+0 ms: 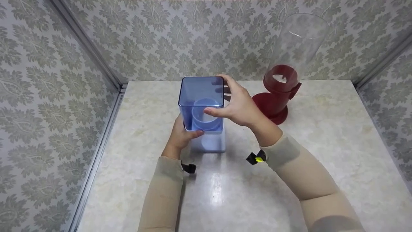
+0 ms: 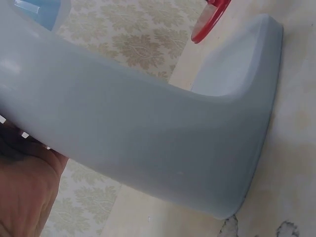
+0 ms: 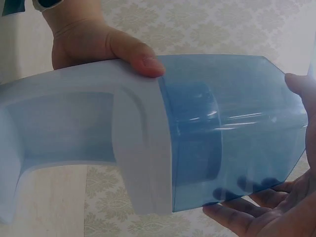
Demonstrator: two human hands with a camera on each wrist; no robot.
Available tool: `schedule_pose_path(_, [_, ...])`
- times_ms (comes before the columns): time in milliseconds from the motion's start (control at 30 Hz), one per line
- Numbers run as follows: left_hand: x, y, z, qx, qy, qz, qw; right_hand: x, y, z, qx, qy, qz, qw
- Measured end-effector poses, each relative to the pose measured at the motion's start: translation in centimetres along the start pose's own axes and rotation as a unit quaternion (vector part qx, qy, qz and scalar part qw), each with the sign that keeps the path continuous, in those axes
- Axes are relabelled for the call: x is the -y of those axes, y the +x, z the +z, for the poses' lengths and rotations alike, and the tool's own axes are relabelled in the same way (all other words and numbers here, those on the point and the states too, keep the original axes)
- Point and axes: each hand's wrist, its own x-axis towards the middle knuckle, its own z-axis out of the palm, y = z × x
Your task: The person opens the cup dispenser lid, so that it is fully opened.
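**Blue dispenser held upright on the table by both hands**

Blue dispenser [image 1: 202, 112] stands upright near the middle of the marble-patterned table [image 1: 322, 154], slightly toward the back wall. Its upper part is a clear blue square container [image 1: 201, 91], open at the top, with a round blue ring visible inside; below it sits a pale blue-grey base [image 2: 163, 143] whose foot rests on the table surface.

Left hand [image 1: 182, 133] grips the base from the left side, low down, with the thumb [image 3: 140, 57] curled over the front edge just where the pale base meets the clear container. Right hand [image 1: 239, 104] clasps the clear container near its top right corner: the thumb lies across the near face and the fingers [image 3: 237, 215] wrap round the far side, showing through the blue plastic. Both hands are thus clamped on the same object, one low and one high.

Just to the right, close behind the right hand, stands a red dispenser base [image 1: 276, 96] with a clear cylinder [image 1: 301, 38] rising from it. Patterned wallpaper [image 1: 193, 35] lines the walls around the table.
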Motion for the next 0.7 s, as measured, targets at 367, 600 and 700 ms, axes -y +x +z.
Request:
schedule_pose_path(367, [-0.28,0.22,0.17,0.001,0.008,0.005,1.0000,-0.35,-0.25,-0.05,-0.017,-0.012,-0.026,0.9994])
schedule_pose_path(600, [-0.10,0.28,0.14,0.004,-0.008,-0.001,1.0000,-0.22,0.30,-0.42,-0.018,0.018,-0.004,0.9997])
schedule_pose_path(700, [-0.01,0.28,0.04,0.004,-0.008,-0.003,1.0000,-0.01,0.52,-0.62,-0.011,0.027,0.004,0.9996])
